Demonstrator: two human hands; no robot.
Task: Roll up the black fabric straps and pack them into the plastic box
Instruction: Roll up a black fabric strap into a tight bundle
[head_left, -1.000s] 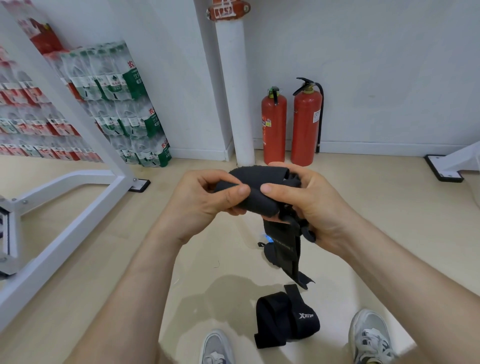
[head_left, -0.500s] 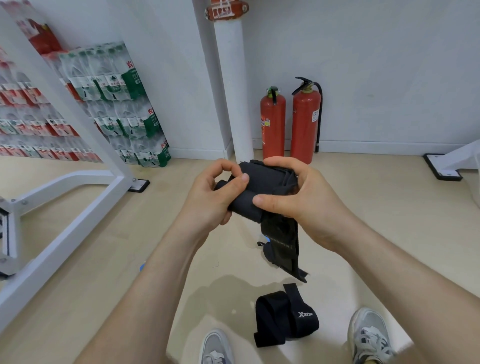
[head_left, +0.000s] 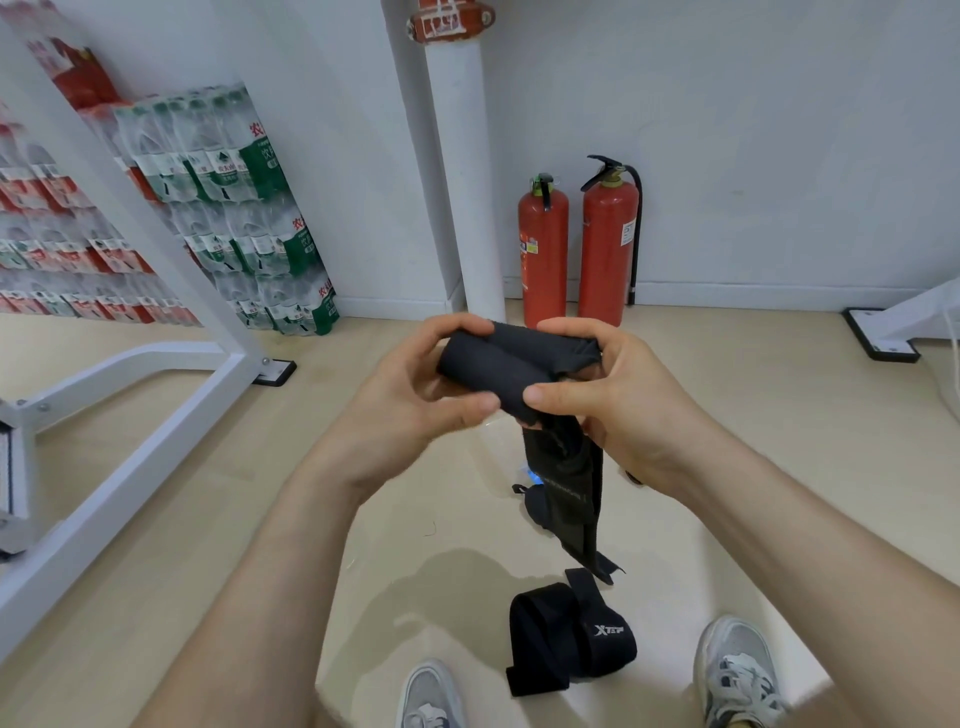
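Both hands, left hand and right hand, pinch the half-rolled strap; I'd keep tension on its hanging tail so it winds tight.

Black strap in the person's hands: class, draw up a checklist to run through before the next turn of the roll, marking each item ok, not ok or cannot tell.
1. Left hand grips the rolled strap at its left end: ok.
2. Right hand grips its right end: ok.
3. Roll's edges even: not ok, the right end looks bunched.
4. Loose tail hangs free below the right hand: ok.
5. Second strap rolled: not ok, it lies loosely folded on the floor.
6. Plastic box within reach: cannot tell, none clearly in view.
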